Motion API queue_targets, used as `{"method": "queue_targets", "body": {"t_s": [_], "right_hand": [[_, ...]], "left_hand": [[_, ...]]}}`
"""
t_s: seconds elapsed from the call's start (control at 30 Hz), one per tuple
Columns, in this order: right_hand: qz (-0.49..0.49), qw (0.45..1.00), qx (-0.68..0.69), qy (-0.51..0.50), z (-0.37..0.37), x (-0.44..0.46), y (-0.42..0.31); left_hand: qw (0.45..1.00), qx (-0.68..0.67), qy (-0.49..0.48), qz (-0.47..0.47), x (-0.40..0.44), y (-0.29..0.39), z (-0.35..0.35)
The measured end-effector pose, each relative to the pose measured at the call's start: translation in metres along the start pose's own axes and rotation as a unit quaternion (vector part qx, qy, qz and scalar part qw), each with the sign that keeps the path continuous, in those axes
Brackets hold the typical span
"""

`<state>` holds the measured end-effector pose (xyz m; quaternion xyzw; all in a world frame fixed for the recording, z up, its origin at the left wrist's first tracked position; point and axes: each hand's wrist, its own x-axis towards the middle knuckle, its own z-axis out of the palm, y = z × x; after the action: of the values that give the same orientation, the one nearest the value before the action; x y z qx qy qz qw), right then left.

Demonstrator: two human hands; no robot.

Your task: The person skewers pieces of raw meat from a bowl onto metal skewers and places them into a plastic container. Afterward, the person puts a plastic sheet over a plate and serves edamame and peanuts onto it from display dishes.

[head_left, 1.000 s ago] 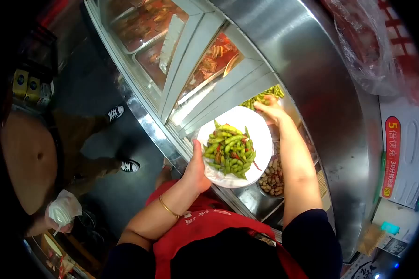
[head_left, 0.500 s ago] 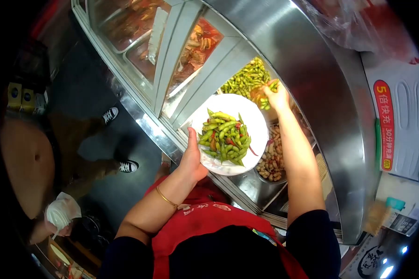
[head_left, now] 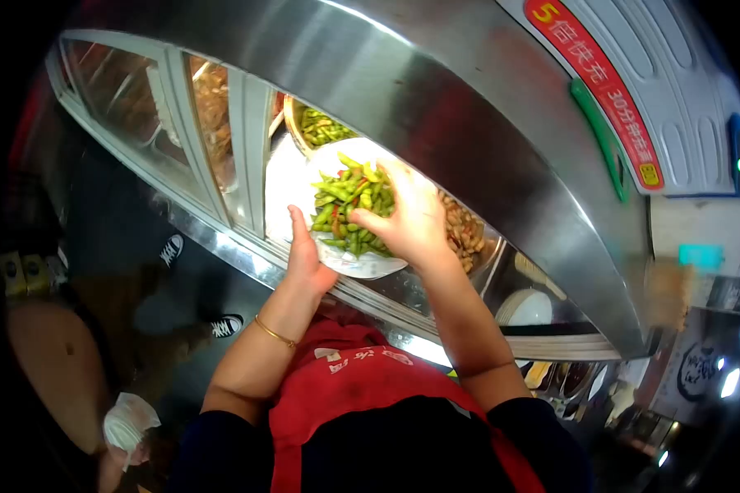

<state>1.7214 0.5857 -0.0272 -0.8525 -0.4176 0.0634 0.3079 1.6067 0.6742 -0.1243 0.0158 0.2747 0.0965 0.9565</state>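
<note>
My left hand (head_left: 307, 261) holds the near left rim of a white plate (head_left: 372, 267), its thumb up at the edge. A heap of green edamame pods (head_left: 352, 205) with bits of red chili lies on the plate. Over the right side of the heap is my right hand (head_left: 411, 212), thumb and fingers curved around pods. Behind the plate, more pods (head_left: 322, 129) fill a round container inside the display case. Peanuts (head_left: 463, 232) sit in a metal bowl to the right, partly hidden by my right forearm.
A curved steel counter edge (head_left: 469, 123) arches beyond the case. Glass-covered food trays (head_left: 115, 90) are at the left. White bowls (head_left: 526, 308) stand at the right inside the case. At the lower left, another person's hand holds a white bagged item (head_left: 129, 423).
My right hand has come from the container of pods to the heap on the plate. The view has turned, so the case and counter appear shifted left.
</note>
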Motion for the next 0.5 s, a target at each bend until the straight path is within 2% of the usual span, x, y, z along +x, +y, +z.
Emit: {"method": "queue_targets", "body": {"t_s": [0.03, 0.07, 0.1, 0.13, 0.17, 0.2, 0.23, 0.27, 0.33, 0.43, 0.5], "right_hand": [[0.017, 0.999, 0.039, 0.015, -0.015, -0.008, 0.007], [0.194, 0.959, 0.207, 0.006, -0.021, -0.016, 0.024], [0.171, 0.977, 0.115, 0.058, -0.002, -0.035, 0.1], [0.118, 0.956, 0.255, 0.078, -0.018, -0.043, 0.119], [0.229, 0.928, 0.275, 0.1, -0.008, -0.06, 0.173], [0.335, 0.884, 0.3, 0.129, 0.003, -0.078, 0.227], [0.391, 0.863, 0.286, 0.141, 0.007, -0.08, 0.253], [0.404, 0.863, 0.267, 0.146, 0.009, -0.07, 0.262], [0.378, 0.879, 0.256, 0.14, 0.013, -0.045, 0.284], [0.348, 0.891, 0.264, 0.123, 0.02, -0.029, 0.295], [0.332, 0.897, 0.267, 0.115, 0.032, -0.026, 0.294]], "left_hand": [[1.0, -0.001, 0.006, -0.011, 0.002, -0.001, -0.002], [1.0, 0.002, 0.013, -0.014, 0.003, -0.001, -0.003], [1.0, 0.004, 0.018, -0.015, 0.003, -0.001, -0.004], [1.0, -0.004, 0.019, -0.008, 0.005, -0.002, -0.006], [1.0, -0.004, -0.005, -0.005, 0.007, -0.003, -0.009], [1.0, -0.003, 0.014, -0.015, 0.005, -0.002, -0.004], [0.999, -0.002, 0.036, -0.024, 0.003, -0.003, 0.004], [0.999, -0.004, 0.039, -0.017, 0.003, -0.003, 0.004], [0.999, -0.021, -0.016, -0.027, 0.004, -0.002, 0.001], [0.999, -0.013, 0.032, -0.029, 0.003, 0.0, 0.009], [0.999, -0.016, 0.024, -0.019, 0.008, -0.001, 0.004]]}}
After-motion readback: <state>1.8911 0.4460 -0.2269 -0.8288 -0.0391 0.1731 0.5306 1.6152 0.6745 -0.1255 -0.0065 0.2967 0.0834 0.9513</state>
